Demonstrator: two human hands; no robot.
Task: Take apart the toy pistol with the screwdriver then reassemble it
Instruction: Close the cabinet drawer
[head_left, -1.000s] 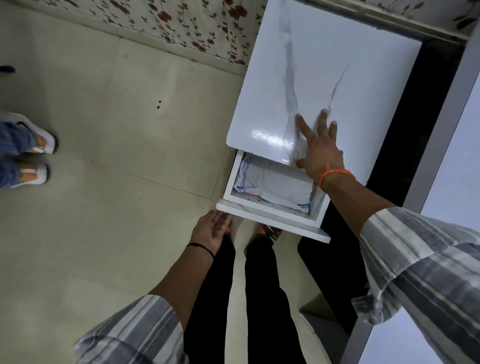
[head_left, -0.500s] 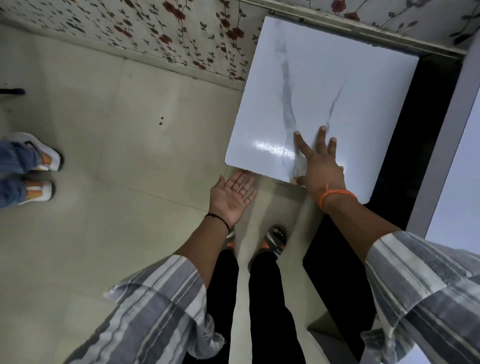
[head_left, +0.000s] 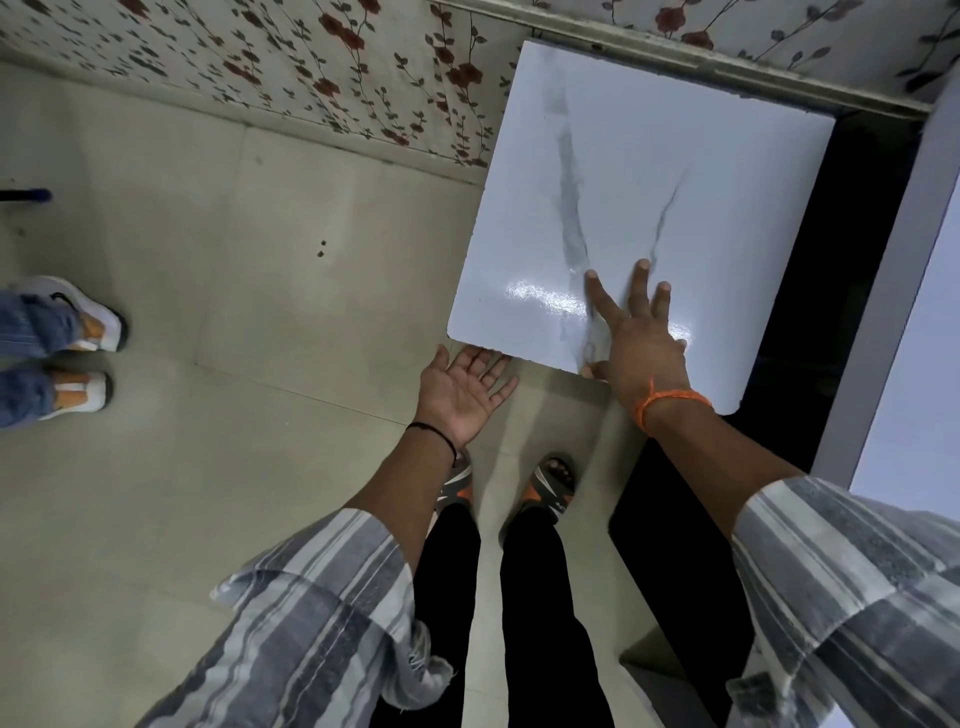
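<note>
A person's right hand (head_left: 641, 345) lies flat, grip wide, fingers splayed on the white table (head_left: 675, 171); left hand (head_left: 460, 389), palm up, empty, touches its front edge; no toy pistol shows

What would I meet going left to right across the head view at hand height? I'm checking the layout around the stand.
Another person's shoes → bare floor tiles → left hand, palm up and open → right hand, flat on the white marbled tabletop → dark gap.
</note>
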